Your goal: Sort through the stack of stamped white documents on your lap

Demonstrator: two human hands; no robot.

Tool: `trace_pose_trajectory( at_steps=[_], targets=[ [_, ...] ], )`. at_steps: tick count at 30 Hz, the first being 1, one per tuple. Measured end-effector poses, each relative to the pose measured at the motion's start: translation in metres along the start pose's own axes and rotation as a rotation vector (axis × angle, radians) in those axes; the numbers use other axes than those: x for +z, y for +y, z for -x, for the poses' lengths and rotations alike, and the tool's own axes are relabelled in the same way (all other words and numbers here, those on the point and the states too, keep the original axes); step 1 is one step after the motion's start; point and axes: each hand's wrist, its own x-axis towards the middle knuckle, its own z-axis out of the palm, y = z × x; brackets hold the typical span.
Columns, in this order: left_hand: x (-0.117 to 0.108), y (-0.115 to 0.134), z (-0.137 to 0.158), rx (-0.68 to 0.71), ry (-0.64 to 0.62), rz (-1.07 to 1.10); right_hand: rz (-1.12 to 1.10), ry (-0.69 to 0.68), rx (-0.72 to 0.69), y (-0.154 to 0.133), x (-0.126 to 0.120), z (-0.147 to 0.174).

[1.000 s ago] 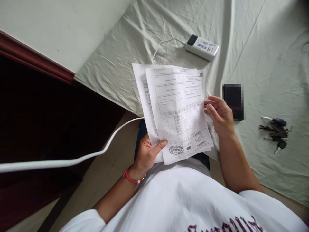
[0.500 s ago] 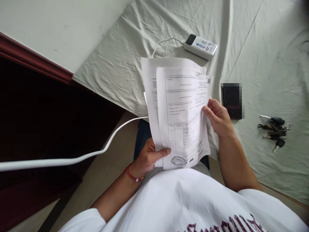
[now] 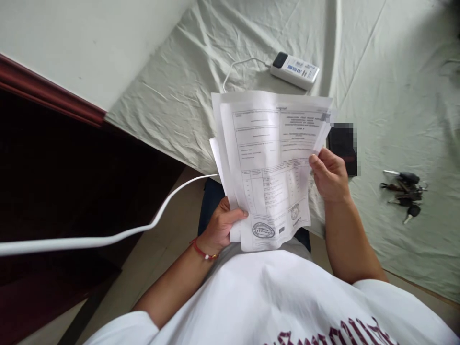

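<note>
Broad counter under a wrinkled grey-green cloth: fills much of the upper and right side of the view, its near edge slanting down to the right.
White short-sleeved shirt with dark red lettering: spans the bottom of the view.
Sheaf of thin white printed paper sheets: held up above the counter's near edge, in front of the shirt; left edges fanned apart, front sheet bearing a black oval stamp at lower left and a black round stamp at lower right.
Long white cable: enters from the left, goes out of sight behind the sheaf.
Left hand: grip pinching the sheaf's lower left edge, thumb flat across the front.
Right hand: grip pinching the sheaf's right edge, thumb in front; how many sheets it takes, I cannot tell.
White oblong device with a dark end: lies beyond the sheaf's top edge, a thin white cord running from its left end.
Flat black rectangular object: partly pixelated, lies just beyond the right hand.
Bunch of metal keys with black heads: lies farther right, well apart from the sheaf.
Red cord bracelet with a white bead: around the left wrist.
</note>
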Motion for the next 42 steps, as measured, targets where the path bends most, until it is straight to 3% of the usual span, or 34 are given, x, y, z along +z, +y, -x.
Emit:
trace_pose_trajectory(
  at_steps=[4, 10, 15, 21, 24, 31, 34, 42],
  targets=[
    [0.001, -0.003, -0.006, 0.037, 0.043, 0.015, -0.035, 0.018, 0.104, -0.004, 0.000, 0.004],
    [0.003, -0.002, -0.009, 0.048, 0.106, 0.023, -0.074, -0.086, 0.221, 0.011, -0.007, 0.001],
    [-0.006, 0.001, -0.002, 0.163, 0.146, -0.043, -0.046, -0.055, 0.262, 0.024, -0.014, -0.005],
    [-0.029, -0.012, 0.002, 0.336, 0.445, -0.179, -0.045, -0.060, 0.253, 0.029, -0.014, -0.005],
    [-0.036, -0.025, -0.001, 0.313, 0.534, -0.188, -0.056, -0.061, 0.258, 0.028, -0.013, -0.005],
    [-0.027, -0.042, -0.007, 0.023, 0.221, 0.087, -0.108, -0.005, 0.322, 0.023, -0.013, -0.006],
    [-0.023, -0.042, -0.005, -0.045, 0.171, 0.117, -0.132, 0.045, 0.332, 0.022, -0.015, -0.007],
    [-0.039, -0.043, -0.008, 0.076, 0.146, -0.087, -0.273, 0.148, 0.293, 0.016, -0.019, -0.011]
  ],
)
